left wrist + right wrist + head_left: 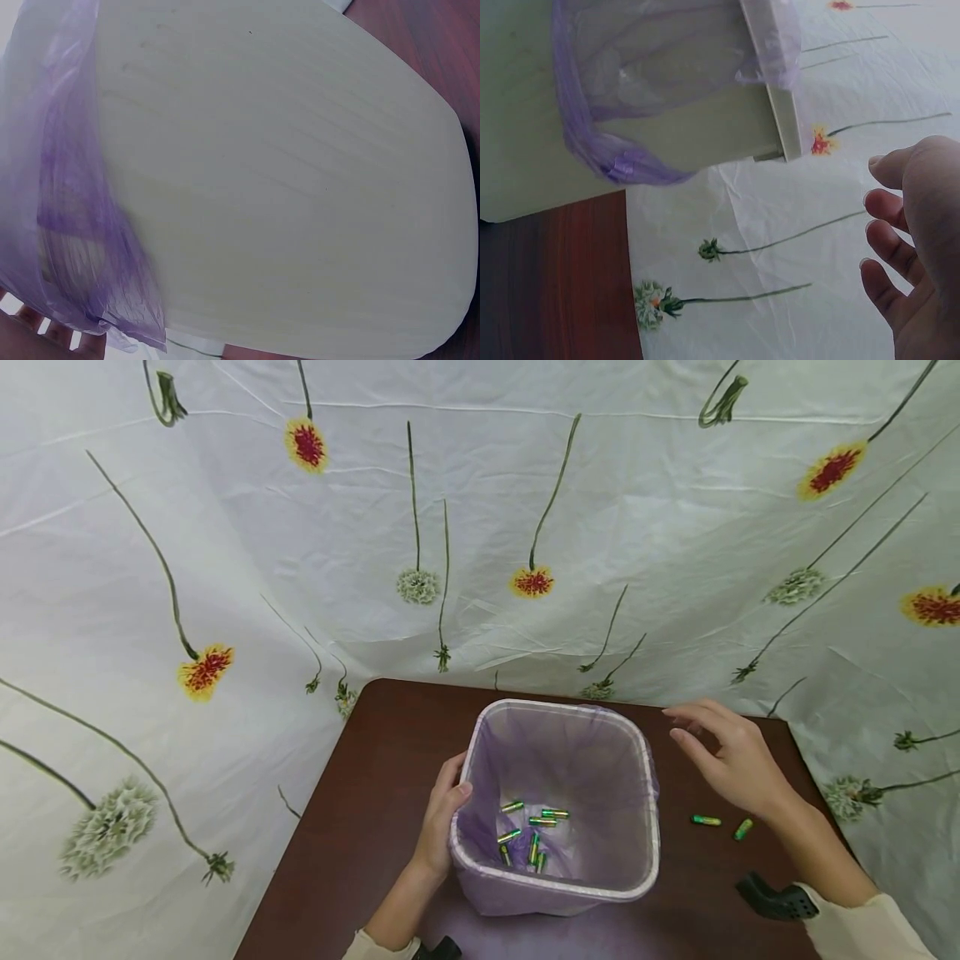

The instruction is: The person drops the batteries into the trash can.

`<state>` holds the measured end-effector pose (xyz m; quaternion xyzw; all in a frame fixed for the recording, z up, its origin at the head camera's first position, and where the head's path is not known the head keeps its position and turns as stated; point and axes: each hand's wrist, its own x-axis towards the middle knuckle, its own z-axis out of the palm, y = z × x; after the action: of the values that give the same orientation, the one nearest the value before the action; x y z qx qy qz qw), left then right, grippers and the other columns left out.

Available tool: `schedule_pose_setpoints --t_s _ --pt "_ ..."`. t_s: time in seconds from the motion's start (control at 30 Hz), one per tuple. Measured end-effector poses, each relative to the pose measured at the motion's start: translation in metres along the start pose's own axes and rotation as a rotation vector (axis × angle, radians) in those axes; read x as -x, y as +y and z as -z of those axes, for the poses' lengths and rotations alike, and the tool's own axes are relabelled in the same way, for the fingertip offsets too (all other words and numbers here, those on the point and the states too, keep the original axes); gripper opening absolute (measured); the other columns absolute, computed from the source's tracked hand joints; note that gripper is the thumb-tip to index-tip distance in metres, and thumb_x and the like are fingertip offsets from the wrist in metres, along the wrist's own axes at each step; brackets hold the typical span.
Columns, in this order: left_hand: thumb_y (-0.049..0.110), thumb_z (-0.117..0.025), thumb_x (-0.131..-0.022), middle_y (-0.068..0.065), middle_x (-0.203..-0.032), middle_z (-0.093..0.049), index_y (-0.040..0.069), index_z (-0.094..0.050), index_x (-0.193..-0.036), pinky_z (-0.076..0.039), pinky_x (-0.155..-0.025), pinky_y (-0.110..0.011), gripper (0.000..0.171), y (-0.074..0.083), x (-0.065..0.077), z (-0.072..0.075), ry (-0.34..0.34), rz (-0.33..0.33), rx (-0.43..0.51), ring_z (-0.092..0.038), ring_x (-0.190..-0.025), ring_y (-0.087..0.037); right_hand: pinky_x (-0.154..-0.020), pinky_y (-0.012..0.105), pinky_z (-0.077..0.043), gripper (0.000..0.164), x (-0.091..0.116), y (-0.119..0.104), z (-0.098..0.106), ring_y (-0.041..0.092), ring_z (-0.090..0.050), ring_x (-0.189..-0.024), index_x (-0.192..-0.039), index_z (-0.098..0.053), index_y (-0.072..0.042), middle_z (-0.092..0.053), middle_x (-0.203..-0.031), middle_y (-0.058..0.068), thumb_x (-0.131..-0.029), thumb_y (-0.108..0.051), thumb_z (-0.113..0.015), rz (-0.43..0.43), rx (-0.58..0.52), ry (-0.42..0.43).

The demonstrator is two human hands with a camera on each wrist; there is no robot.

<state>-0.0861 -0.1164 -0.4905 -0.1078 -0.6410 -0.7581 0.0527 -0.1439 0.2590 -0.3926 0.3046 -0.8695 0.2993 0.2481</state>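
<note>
A white trash bin (555, 893), lined with a thin purple bag (71, 165), stands on the table with its mouth up. Several green-and-gold batteries (534, 847) lie on its bottom. My left hand (438, 827) holds the bin's left side, thumb at the rim and fingers along the outside. To the right of the bin, my right hand (731, 760) hovers with loosely bent fingers and nothing in them. Below that hand, one battery (706, 820) lies on the tabletop, with a second battery (743, 829) close beside it.
The dark brown table (390, 727) carries the bin. White cloth (480, 485) with printed flowers hangs behind it and along both sides. A black wrist mount (776, 897) sits on my right forearm.
</note>
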Motion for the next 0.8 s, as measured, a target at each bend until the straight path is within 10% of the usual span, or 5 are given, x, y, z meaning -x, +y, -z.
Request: schedule_pose_setpoints --t_s 0.8 --pt "0.022 -0.042 -0.097 -0.017 -0.142 -0.050 0.001 -0.049 -0.145 -0.044 -0.099 -0.035 0.053 0.001 0.000 0.001 -0.004 0.005 -0.007 -0.048 -0.123 -0.041 -0.064 0.020 -0.040 0.029 0.049 0.045 0.003 -0.001 -0.053 -0.083 -0.118 -0.073 -0.002 -0.067 -0.096 0.004 -0.090 0.006 -0.073 -0.192 0.091 0.031"
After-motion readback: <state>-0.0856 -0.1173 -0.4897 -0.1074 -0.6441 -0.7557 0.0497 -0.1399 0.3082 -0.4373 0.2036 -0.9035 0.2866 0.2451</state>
